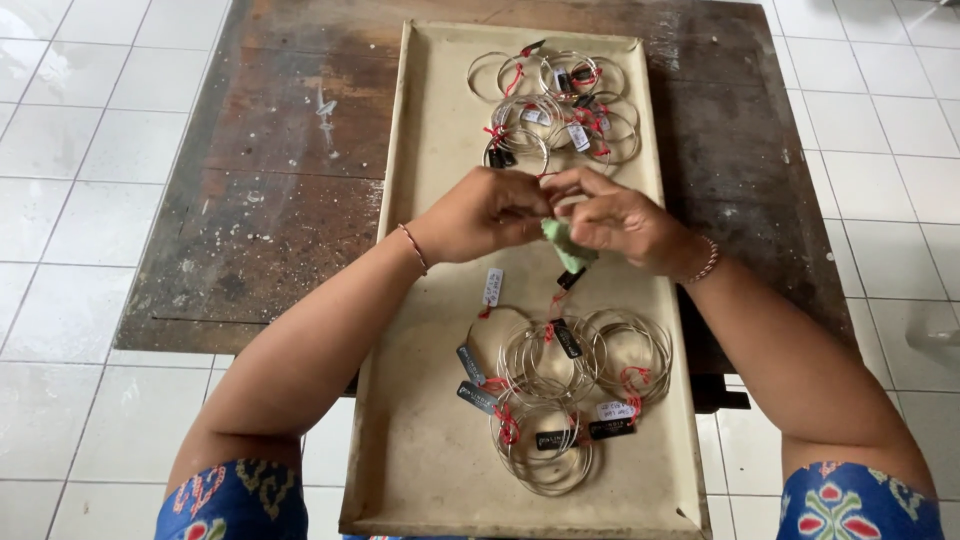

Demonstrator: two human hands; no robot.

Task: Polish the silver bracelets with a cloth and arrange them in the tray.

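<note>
View from above of a person's two bare hands meeting over a long cream tray (430,330) that lies on a worn dark wooden desk (290,180). The left hand (480,215) and right hand (625,222) are pressed close together at the tray's centre. The right hand's grip is closed on a small green cloth (566,245); the left hand's fingers are pinched together on something thin beside it, probably a bangle, though the fingers hide it. A tag dangles just below the hands.

At 12 o'clock on the tray sits a cluster of thin silver bangles (560,105) with red ties and small tags. At 6 o'clock lies a second pile of tagged bangles (560,385). Which pile is already wiped cannot be told; judging by the two piles, the work looks roughly midway.
</note>
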